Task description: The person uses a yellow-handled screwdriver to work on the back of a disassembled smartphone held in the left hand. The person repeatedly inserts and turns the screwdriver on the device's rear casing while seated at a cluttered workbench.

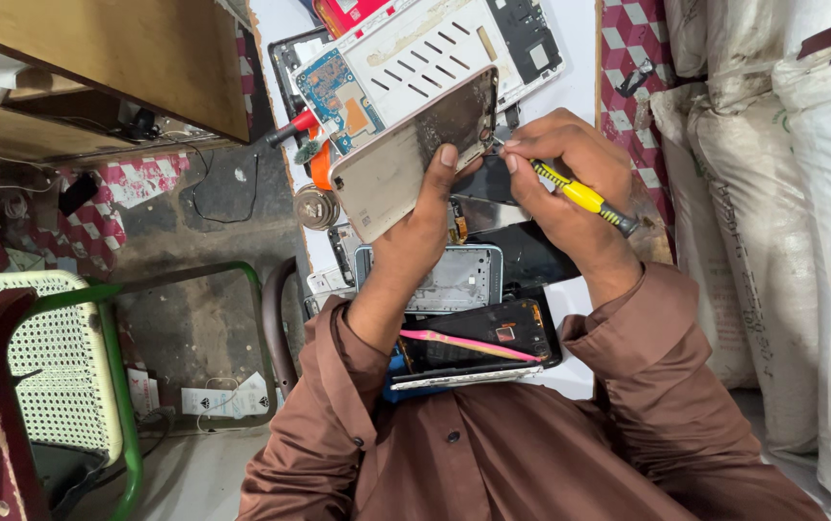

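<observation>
**Screwdriver meets phone shell**

Left hand (425,217) grips the gold phone back shell (406,159), tilted above the worktop (570,43). Right hand (565,178) pinches a yellow screwdriver (584,198), tip at the shell's edge. Below lie a silver phone frame (459,280) and black phone (478,338) with pink tool (464,342).

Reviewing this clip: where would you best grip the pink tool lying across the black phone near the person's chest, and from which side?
Probably the pink tool is best pinched mid-shaft from above: it is thin, lies flat on the black phone, and neither hand covers it.
</observation>
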